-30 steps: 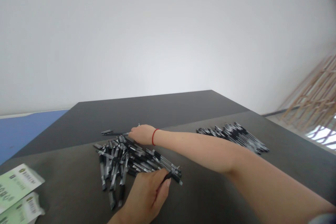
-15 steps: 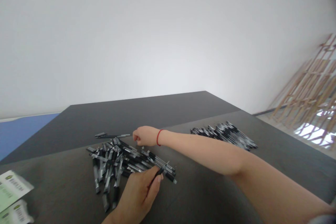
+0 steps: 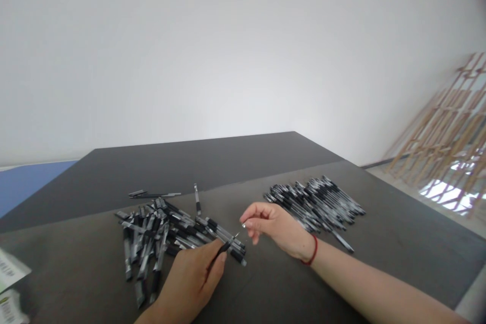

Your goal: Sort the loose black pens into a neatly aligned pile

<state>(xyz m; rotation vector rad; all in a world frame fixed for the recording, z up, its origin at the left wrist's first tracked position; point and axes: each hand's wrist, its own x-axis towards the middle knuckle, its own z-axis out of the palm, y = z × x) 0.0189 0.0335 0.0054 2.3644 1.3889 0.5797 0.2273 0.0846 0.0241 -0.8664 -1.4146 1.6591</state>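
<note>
My left hand (image 3: pixel 188 283) rests low on the dark table (image 3: pixel 281 288), closed on a thin black pen (image 3: pixel 223 248) whose tip points up and to the right. It lies at the near edge of a loose heap of black and silver pens (image 3: pixel 163 228). My right hand (image 3: pixel 275 227), with a red string at the wrist, hovers just right of that heap. Its fingers are curled, thumb and forefinger pinched together; what they hold is too small to make out. A single pen (image 3: pixel 196 198) lies beyond the heap.
A second, tidier pile of black pens (image 3: pixel 315 200) lies at the right of the table. Two loose pen parts (image 3: pixel 152 195) lie behind the heap. Green and white packets (image 3: pixel 7 283) sit at the left edge. A wooden frame (image 3: pixel 448 131) leans at the right.
My right hand has drawn back from the far side of the heap to its right side, leaving a single pen behind. My left hand keeps its pen.
</note>
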